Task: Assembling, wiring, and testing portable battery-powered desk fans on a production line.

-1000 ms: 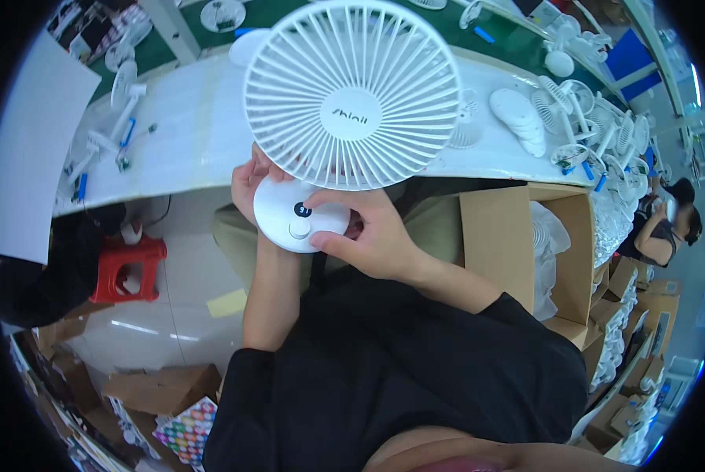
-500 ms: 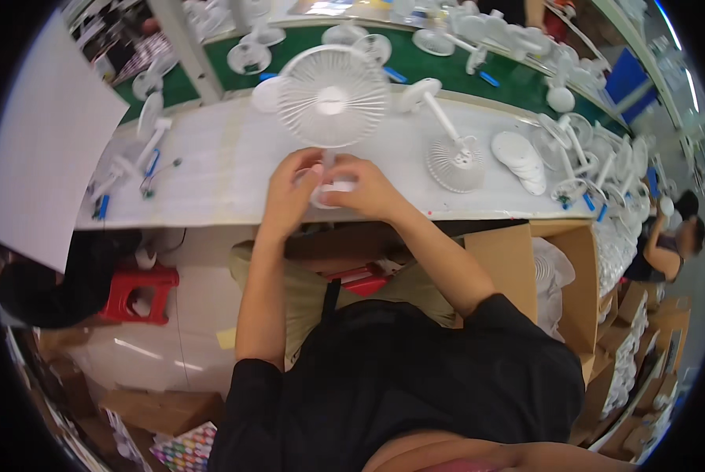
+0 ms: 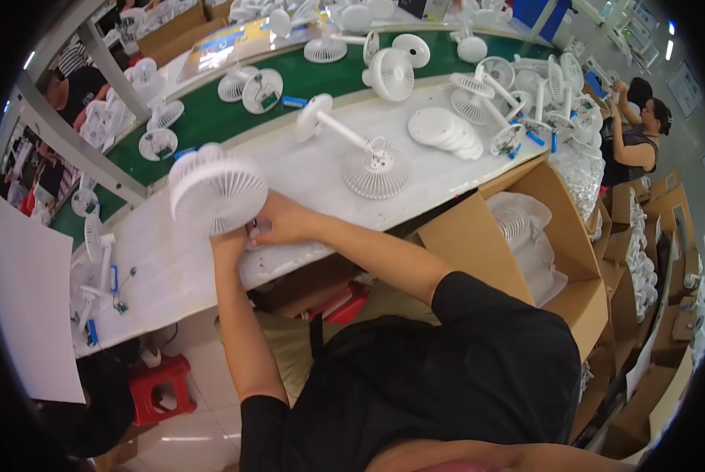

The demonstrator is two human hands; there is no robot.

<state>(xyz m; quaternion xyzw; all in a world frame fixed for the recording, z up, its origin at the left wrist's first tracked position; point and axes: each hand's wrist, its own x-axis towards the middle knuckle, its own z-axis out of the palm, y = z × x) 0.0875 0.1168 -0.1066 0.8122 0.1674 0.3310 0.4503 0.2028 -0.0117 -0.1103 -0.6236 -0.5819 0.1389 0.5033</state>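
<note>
A white desk fan (image 3: 219, 193) stands tilted before me at the table's front edge, its round ribbed grille facing up. My left hand (image 3: 228, 245) is closed on the fan's lower part, its fingers mostly hidden under the grille. Beside it, my right hand (image 3: 283, 219) curls its fingers round the fan's base; a small dark spot at the fingertips is too small to make out. To the right, a second white fan (image 3: 374, 169) lies grille-down with its stem pointing up left. Farther right is an overlapping pile of white round discs (image 3: 444, 132).
A green conveyor belt (image 3: 203, 118) carrying fan parts runs behind the white table (image 3: 321, 224). Several fans with blue batteries crowd its right end. An open cardboard box (image 3: 466, 244) with wrapped grilles stands at my right. A red stool (image 3: 160, 389) is lower left. Another person (image 3: 631, 138) works far right.
My view has turned to the right, so the table now slants across it. The fan's head has tilted and now covers most of my left hand. Both hands stay at its lower part.
</note>
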